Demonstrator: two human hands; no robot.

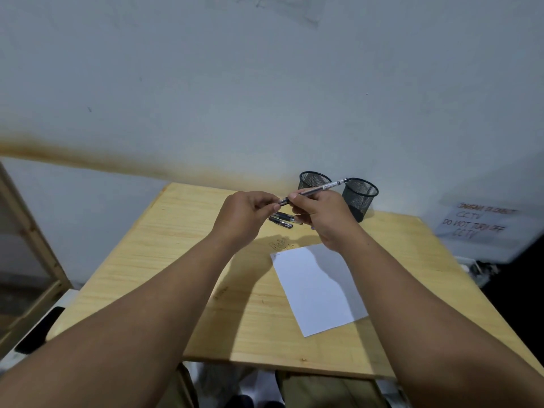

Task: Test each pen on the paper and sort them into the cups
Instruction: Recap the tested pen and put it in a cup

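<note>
Hands: both forearms reach forward and meet above the far middle of the counter [164,260], raised off its surface.
Left hand [244,214]: knuckles up, fingers curled inward; its grip is closed to a pinch of thumb and fingertips on the dark end of the pen.
Right hand [321,214]: palm turned inward, fingers curled; its grip is closed round the pen's barrel near the same end, thumb on top.
Pen [319,188]: held between the two hands, tilted up to the right, its far end crossing in front of the gap between the two cups. A white label strip runs along the barrel; its print is too small to read.
Spare pens [281,219]: two or three dark ones lie on the counter just under the hands, close together.
Cups: two black mesh ones stand at the back edge, the left cup [314,181] by the wall and the right cup [359,198] a little nearer, slightly apart.
Paper [318,290]: a white sheet lies flat on the counter below the right wrist, faint marks at its top left corner.
Counter writing: a small pen scribble [278,245] on the wood just above the sheet, not legible.
Notice [482,228]: a sheet on the right wall, blurred, reads in part "CCTV" and "DO NOT TURN OFF CCTV".
</note>
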